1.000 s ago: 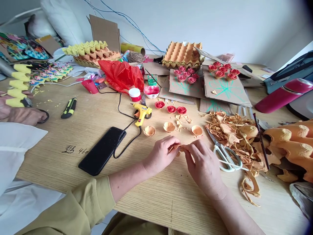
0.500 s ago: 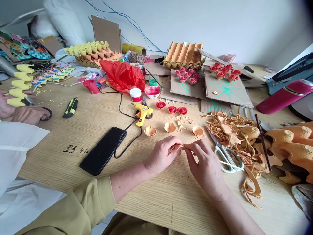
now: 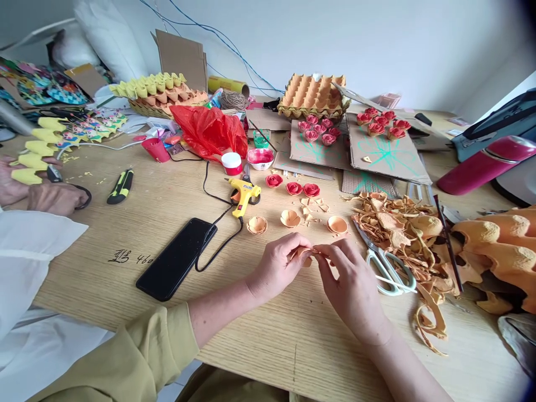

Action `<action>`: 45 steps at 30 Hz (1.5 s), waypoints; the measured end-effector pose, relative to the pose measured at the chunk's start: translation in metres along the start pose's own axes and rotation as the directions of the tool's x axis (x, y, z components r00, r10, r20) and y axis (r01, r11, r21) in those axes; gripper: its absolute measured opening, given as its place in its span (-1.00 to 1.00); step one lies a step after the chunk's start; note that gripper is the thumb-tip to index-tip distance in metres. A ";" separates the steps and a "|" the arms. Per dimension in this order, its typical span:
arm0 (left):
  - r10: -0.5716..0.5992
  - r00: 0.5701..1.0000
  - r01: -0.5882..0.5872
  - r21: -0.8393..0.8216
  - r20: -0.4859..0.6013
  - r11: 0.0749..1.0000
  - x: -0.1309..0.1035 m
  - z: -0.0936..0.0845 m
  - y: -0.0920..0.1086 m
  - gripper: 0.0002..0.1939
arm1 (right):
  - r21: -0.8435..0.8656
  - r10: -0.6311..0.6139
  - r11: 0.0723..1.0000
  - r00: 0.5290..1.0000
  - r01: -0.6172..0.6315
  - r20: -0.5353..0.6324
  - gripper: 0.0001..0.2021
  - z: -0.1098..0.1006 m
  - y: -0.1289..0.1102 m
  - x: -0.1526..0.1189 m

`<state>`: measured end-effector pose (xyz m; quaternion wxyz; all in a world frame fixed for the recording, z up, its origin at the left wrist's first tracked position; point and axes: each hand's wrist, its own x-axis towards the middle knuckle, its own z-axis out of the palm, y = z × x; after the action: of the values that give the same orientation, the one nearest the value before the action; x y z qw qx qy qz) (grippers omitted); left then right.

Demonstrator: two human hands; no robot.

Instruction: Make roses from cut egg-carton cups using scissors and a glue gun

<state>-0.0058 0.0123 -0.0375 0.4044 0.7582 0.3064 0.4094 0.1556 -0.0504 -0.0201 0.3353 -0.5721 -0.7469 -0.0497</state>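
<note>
Between my two hands is a small orange egg-carton piece (image 3: 307,258), mostly covered by the fingers. My left hand (image 3: 281,263) pinches it from the left, and my right hand (image 3: 349,282) pinches its right edge, fingertips nearly touching. Just beyond them lie a petal-cut carton cup (image 3: 257,225), another petal-cut cup (image 3: 290,218) and a round uncut cup (image 3: 337,225). Behind these sit three red paper roses (image 3: 293,188) and some orange scraps (image 3: 314,206). Pale green scissors (image 3: 391,273) rest right of my right hand.
A yellow hot glue gun (image 3: 243,195) and a black phone (image 3: 176,259) lie to the left. Carton trimmings (image 3: 393,223) pile up at the right beside orange egg trays (image 3: 498,240). At far left, a co-worker's hand (image 3: 58,198) holds black-handled scissors near a yellow carton strip (image 3: 36,148).
My hands keep almost the same pose, with slight finger movement at the carton piece. The co-worker's hands and yellow strip have shifted slightly. The whole view has moved a little.
</note>
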 end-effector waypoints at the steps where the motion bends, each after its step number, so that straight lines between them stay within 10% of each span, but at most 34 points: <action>1: 0.020 1.000 -0.020 0.012 -0.011 1.000 0.000 0.000 0.000 -0.86 | 0.039 0.016 0.999 1.000 -0.015 -0.010 -0.88 0.000 0.000 0.001; 14: -0.021 1.000 0.021 -0.052 0.009 0.998 -0.002 0.003 -0.002 -0.92 | -0.193 -0.101 0.976 0.995 0.103 0.020 -0.86 -0.003 0.001 -0.003; 20: 0.076 0.996 -0.074 0.038 -0.042 0.997 -0.001 0.000 0.001 -0.89 | 0.027 -0.013 1.000 1.000 0.013 -0.006 -0.88 -0.002 -0.001 0.002; 30: -0.023 1.000 0.025 -0.126 0.019 0.992 -0.002 0.003 0.001 -0.93 | -0.199 -0.115 0.973 0.993 0.116 0.017 -0.84 -0.004 0.001 -0.003; 45: -0.056 0.998 0.058 -0.143 0.015 0.988 -0.002 0.005 0.001 -0.95 | -0.067 -0.048 0.997 0.998 0.050 0.029 -0.85 -0.002 0.002 -0.002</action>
<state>-0.0025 0.0084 -0.0394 0.4711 0.7203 0.2955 0.4146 0.1580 -0.0520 -0.0200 0.3043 -0.5652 -0.7631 -0.0753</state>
